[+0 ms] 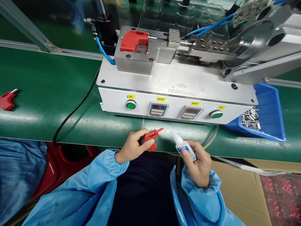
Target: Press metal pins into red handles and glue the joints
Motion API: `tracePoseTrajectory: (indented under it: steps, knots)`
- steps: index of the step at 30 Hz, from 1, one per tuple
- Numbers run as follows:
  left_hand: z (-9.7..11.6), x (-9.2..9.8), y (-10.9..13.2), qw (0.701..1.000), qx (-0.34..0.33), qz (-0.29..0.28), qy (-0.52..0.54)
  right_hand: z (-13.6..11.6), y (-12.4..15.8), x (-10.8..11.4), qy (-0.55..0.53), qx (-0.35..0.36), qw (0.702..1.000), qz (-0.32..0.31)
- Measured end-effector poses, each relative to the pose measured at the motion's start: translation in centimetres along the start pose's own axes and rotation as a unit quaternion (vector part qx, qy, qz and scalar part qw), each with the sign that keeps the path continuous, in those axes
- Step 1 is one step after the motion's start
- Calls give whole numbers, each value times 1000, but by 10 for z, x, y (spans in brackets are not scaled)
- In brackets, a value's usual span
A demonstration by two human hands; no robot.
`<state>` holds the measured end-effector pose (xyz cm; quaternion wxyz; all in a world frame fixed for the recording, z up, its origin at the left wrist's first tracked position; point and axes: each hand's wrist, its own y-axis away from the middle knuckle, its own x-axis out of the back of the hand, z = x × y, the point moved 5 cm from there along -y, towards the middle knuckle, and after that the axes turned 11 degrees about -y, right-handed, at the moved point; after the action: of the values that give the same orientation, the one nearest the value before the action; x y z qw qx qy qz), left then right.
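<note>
My left hand is closed around a small red plastic part, its thin prong pointing right and up. My right hand grips a small white glue bottle with a blue and red label; its pointed nozzle aims up and left toward the red part, a short gap away. Both hands hover at the near edge of the green conveyor belt, just in front of a grey metal machine. Both sleeves are light blue.
A larger red part sits clamped in the machine's fixture. Two green buttons and two digital counters face me. A blue tray of small metal pins stands at the right. Another red part lies at far left. A cardboard box is at lower right.
</note>
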<state>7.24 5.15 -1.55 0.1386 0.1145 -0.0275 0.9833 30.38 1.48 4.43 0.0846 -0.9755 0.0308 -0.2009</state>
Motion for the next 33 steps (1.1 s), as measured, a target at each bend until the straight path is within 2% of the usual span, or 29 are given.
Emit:
tracePoseTrajectory:
  steps: [7,33]
  knots:
    - [-2,2,1,1000,-2,5,-5,-8,-5,-17,26,14,999,-38]
    - [3,2,-1,1000,-15,7,-8,-12,-10,-17,34,34,999,-11]
